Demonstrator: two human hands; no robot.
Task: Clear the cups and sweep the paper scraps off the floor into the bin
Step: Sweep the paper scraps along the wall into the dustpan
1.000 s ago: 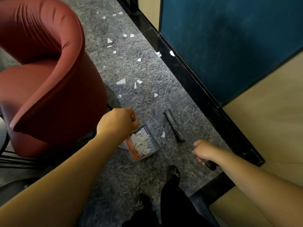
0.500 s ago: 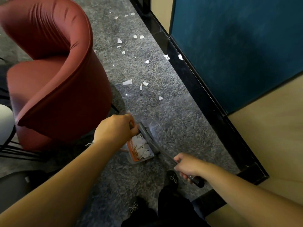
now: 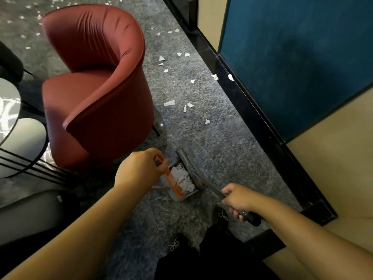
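Two hands are at work low over the grey floor [image 3: 228, 150]. Your left hand [image 3: 139, 170] has its fingers curled round the handle of the dustpan [image 3: 182, 196], gripping it at the pan's upper left end; the grey pan with its orange comb edge lies just right of and below that grip, flat on the floor, with a heap of white paper scraps [image 3: 184, 179] inside it. Your right hand [image 3: 239, 200] is wrapped tight round the dark handle of the brush [image 3: 191, 168], whose butt end sticks out past your palm to the lower right. From that grip the brush runs up and left, and its grey head lies along the pan's right edge, touching it beside the heaped paper.

Beyond both grips, further up the floor, loose scraps [image 3: 169, 102] lie scattered well apart from the pan, a few close to the black skirting [image 3: 248, 110] under the blue wall panel [image 3: 298, 57]. Left of your left hand stands a red armchair [image 3: 94, 87], near the pan but not touching it. Below your right hand your dark shoes [image 3: 221, 216] show on the floor.
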